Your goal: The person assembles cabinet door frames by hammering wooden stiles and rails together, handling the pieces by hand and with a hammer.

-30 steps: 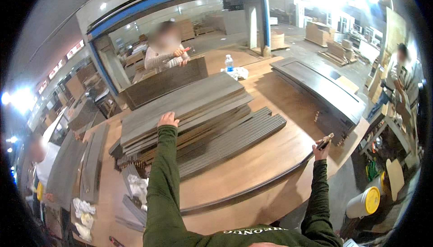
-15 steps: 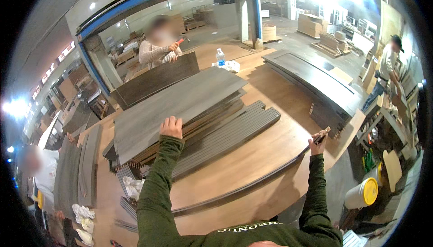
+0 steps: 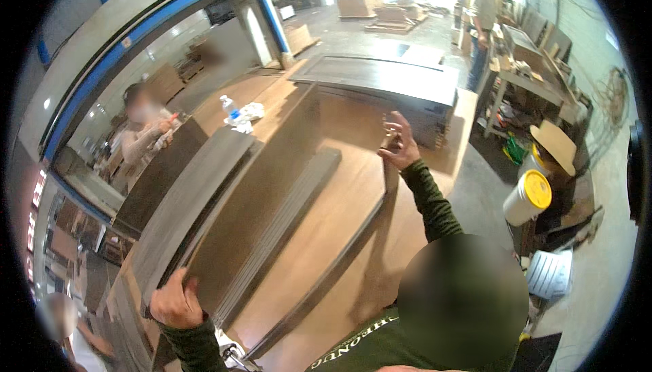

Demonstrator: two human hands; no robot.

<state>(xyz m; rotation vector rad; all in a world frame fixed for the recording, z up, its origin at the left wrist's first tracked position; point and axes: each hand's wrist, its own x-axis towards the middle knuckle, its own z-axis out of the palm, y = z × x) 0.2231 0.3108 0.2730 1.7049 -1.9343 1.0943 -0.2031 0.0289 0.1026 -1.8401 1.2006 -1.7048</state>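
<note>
Clock as I see it on my feed, 12 away from the body. At about 8 I've got the left hand, thumb and fingers clamped on the near end of a dark panel. Panel is tilted up on edge, running from 8 up to 12. Dark strip slants over the worktable from 7 to 2. At 2, the right hand is curled narrow round the strip's upper end; fingertips blurry. Grooved strips lie side by side, just right of the panel. Stack of boards at 8 to 9, beyond the panel's left side. White bucket with yellow lid at 3, off the table. Farther: water bottle at 10 beside crumpled white cloth; framed panels, stacked, at 1. One co-worker between 9 and 10, red-handled tool in hand; another person stands far off between 1 and 2.
</note>
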